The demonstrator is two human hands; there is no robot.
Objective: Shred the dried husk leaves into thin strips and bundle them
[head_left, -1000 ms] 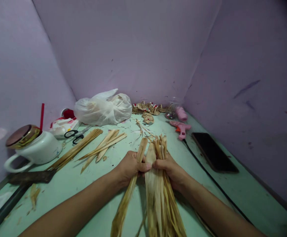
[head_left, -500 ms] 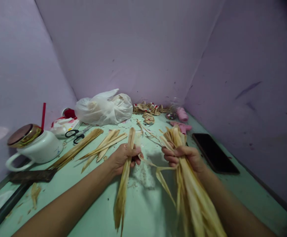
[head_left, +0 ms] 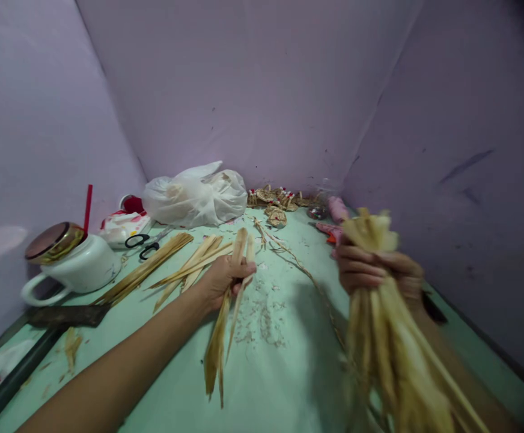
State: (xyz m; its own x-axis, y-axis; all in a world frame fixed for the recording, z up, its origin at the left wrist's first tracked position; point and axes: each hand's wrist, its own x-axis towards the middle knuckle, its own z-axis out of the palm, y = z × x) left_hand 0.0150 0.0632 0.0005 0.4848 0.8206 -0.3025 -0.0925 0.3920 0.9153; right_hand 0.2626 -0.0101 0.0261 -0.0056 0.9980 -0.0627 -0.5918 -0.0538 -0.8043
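Observation:
My left hand (head_left: 223,278) is closed around a thin strip of dried leaf (head_left: 220,337) that hangs down to the pale green table (head_left: 271,373). My right hand (head_left: 374,272) is closed around a thick bundle of dried leaf strips (head_left: 392,349), raised at the right and blurred by motion. The two hands are well apart. Small flakes of leaf lie on the table between them. Just beyond my left hand lies a loose row of cut leaf strips (head_left: 190,264).
A white mug with a gold lid (head_left: 68,264) and a dark blade (head_left: 63,314) sit at the left. Scissors (head_left: 142,243), a white plastic bag (head_left: 196,195), small woven pieces (head_left: 275,201) and a pink glue gun (head_left: 327,230) lie at the back. Purple walls enclose the table.
The hands began together on one bundle. A thin strip came away in the left hand, and the right hand has carried the bundle up and to the right.

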